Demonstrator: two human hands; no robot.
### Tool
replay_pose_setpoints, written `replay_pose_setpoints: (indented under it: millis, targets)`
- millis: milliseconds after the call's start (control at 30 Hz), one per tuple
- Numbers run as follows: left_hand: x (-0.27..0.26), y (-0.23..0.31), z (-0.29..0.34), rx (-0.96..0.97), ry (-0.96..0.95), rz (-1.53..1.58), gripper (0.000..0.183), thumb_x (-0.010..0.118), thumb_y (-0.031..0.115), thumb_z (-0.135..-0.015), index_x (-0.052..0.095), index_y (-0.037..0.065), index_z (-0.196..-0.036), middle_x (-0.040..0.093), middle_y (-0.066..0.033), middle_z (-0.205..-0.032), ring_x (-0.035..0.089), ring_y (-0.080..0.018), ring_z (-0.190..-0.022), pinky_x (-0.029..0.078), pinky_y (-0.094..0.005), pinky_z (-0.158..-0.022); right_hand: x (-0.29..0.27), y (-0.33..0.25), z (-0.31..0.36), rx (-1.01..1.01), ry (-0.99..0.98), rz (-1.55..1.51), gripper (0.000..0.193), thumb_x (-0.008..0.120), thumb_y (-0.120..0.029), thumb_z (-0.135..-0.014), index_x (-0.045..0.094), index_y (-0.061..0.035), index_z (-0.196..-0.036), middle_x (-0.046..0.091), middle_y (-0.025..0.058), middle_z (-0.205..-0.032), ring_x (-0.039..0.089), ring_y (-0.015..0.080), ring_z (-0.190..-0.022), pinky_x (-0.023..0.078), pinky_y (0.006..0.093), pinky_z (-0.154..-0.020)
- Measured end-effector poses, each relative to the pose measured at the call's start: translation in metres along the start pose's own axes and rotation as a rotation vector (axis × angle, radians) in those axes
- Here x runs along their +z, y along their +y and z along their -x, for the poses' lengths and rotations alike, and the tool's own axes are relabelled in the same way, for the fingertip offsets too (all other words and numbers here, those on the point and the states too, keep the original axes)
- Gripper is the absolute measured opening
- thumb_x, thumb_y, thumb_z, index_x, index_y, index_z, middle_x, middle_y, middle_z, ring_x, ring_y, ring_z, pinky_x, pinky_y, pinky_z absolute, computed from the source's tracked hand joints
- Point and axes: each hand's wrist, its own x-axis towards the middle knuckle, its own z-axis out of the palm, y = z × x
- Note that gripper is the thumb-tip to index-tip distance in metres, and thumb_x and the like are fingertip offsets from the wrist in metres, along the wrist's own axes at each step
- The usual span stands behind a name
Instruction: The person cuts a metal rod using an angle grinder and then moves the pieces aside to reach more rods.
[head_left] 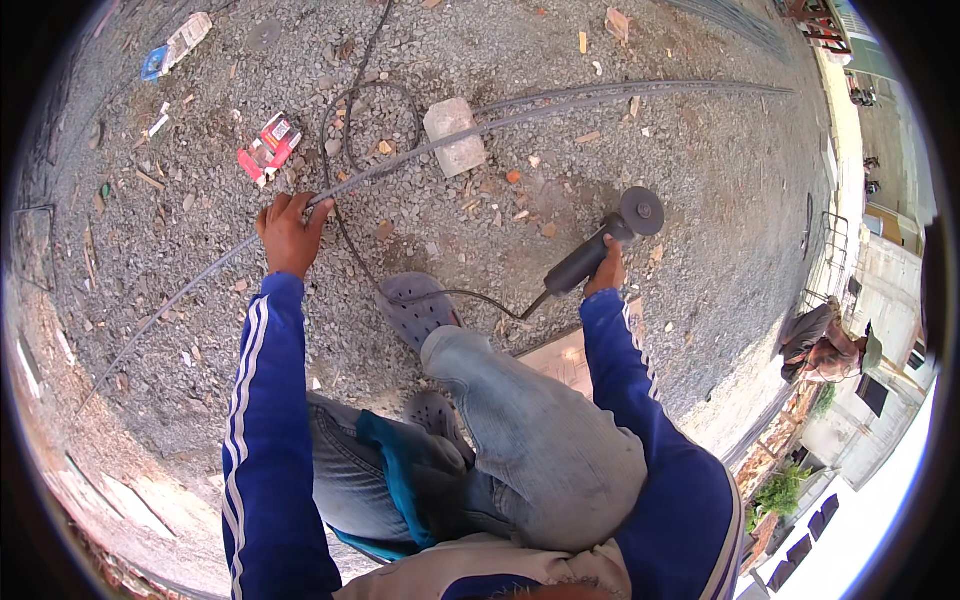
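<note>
My left hand (pixel 290 235) is closed around a long grey metal rod (pixel 400 160), which curves from the lower left across the gravel to the upper right. Partway along, the rod crosses over a pale concrete block (pixel 455 138). My right hand (pixel 608 268) grips an angle grinder (pixel 578 266) by its dark body. Its round disc (pixel 642 211) points away from me, apart from the rod. A dark power cord (pixel 470 294) runs from the grinder's rear past my left shoe, then up under the rod into a loop on the ground.
Gravel with scattered wood chips surrounds me. A crumpled red and white packet (pixel 270 150) lies beyond my left hand, and a plastic wrapper (pixel 178 45) farther off. My grey clogs (pixel 418 308) stand near the cord. At the right, another person in a hat (pixel 825 345) is near a wall.
</note>
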Motion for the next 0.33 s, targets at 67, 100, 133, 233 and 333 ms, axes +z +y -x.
replay_pose_setpoints:
  millis: [67,100,133,233,333]
  targets:
    - [-0.004,0.0,0.0,-0.025,-0.072,-0.013,0.036,0.069,0.046,-0.085,0.07,0.012,-0.098,0.063,-0.0053,-0.087,0.061,-0.0273,-0.089,0.037,-0.0452,-0.093,0.009,0.003,0.012,0.009,0.14,0.051,0.042,0.072,-0.039,-0.077,0.066,-0.0036,-0.098,0.063,0.0078,-0.086,0.06,0.0214,-0.075,0.05,0.0371,-0.071]
    - [-0.006,-0.002,-0.001,-0.026,-0.072,-0.022,0.036,0.069,0.046,-0.085,0.07,0.012,-0.098,0.063,-0.0053,-0.087,0.061,-0.0273,-0.089,0.037,-0.0452,-0.093,0.014,0.004,0.018,0.012,0.278,0.107,0.044,0.072,-0.039,-0.076,0.068,-0.0008,-0.096,0.064,0.009,-0.086,0.06,0.0211,-0.074,0.05,0.0374,-0.071]
    - [-0.005,-0.001,-0.003,-0.01,-0.077,-0.008,0.036,0.069,0.046,-0.085,0.069,0.012,-0.098,0.064,-0.0053,-0.086,0.062,-0.0274,-0.088,0.037,-0.0455,-0.093,0.013,0.005,0.016,0.01,0.279,0.107,0.044,0.072,-0.039,-0.076,0.068,-0.0008,-0.096,0.064,0.009,-0.086,0.06,0.0211,-0.074,0.05,0.0374,-0.071]
    - [-0.005,-0.002,-0.004,-0.001,-0.089,-0.005,0.036,0.068,0.045,-0.086,0.069,0.011,-0.098,0.065,-0.0055,-0.085,0.063,-0.0276,-0.087,0.037,-0.0457,-0.093,0.016,0.012,0.007,-0.054,0.271,0.076,0.052,0.071,-0.043,-0.074,0.069,0.0036,-0.096,0.066,0.0128,-0.088,0.061,0.0222,-0.074,0.05,0.0391,-0.069]
    - [-0.011,-0.001,-0.005,-0.039,-0.145,-0.056,0.038,0.067,0.046,-0.087,0.068,0.009,-0.098,0.066,-0.0059,-0.086,0.063,-0.027,-0.088,0.038,-0.0447,-0.093,0.019,0.016,0.006,-0.038,0.344,0.28,0.06,0.069,-0.048,-0.073,0.069,0.0051,-0.101,0.067,0.0156,-0.091,0.062,0.0243,-0.075,0.051,0.0413,-0.069]
